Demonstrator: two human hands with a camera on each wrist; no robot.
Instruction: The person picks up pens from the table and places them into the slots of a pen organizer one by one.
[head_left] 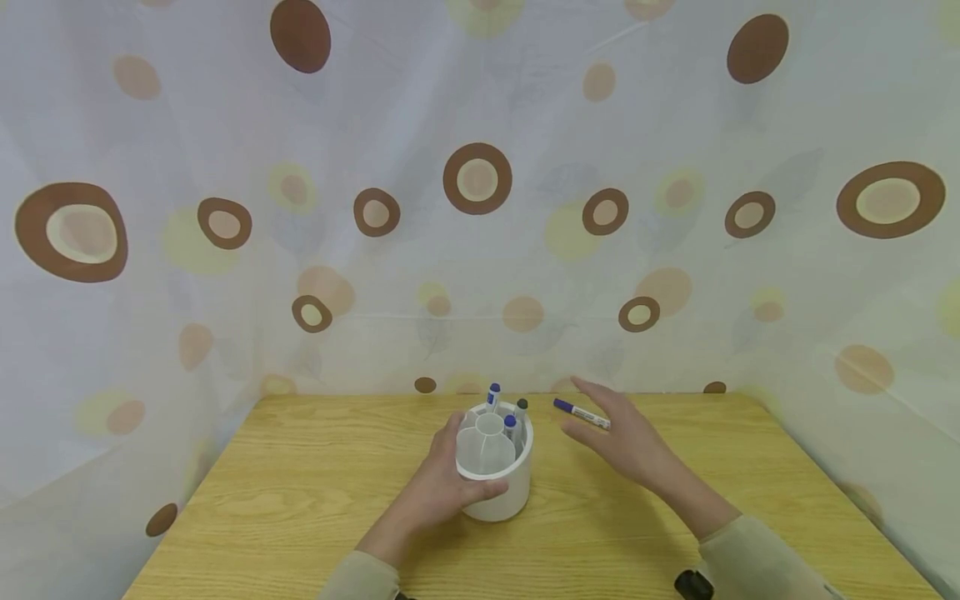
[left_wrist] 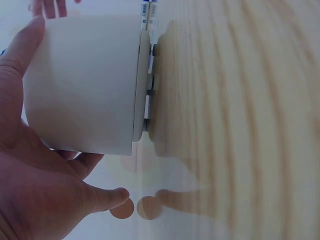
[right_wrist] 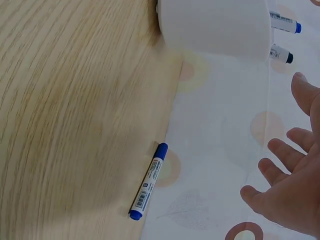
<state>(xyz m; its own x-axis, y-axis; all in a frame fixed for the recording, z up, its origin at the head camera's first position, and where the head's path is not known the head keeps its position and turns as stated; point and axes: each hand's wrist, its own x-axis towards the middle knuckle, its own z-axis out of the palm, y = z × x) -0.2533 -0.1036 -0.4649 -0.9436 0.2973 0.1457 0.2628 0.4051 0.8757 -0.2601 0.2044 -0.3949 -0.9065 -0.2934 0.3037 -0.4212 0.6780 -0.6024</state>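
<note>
My left hand (head_left: 442, 483) grips a white round pen holder (head_left: 513, 493) from its left side, thumb across the front and fingers around the back. Inside are several divided compartments. Two blue-capped markers, one at the back (head_left: 492, 398) and one nearer (head_left: 510, 428), stand in it beside a dark-capped marker (head_left: 522, 408). To the right, a loose blue-capped marker (right_wrist: 148, 182) with a white printed barrel lies on the table. My right hand (head_left: 626, 442) is close to that marker, fingers spread and holding nothing; in the right wrist view a gap shows between them.
The light wood table (head_left: 300, 500) reaches back to a pale curtain (head_left: 480, 267) printed with brown and peach circles. This curtain also hangs along the left and right sides. Small feet (left_wrist: 149, 82) show under the holder's base, close to the tabletop.
</note>
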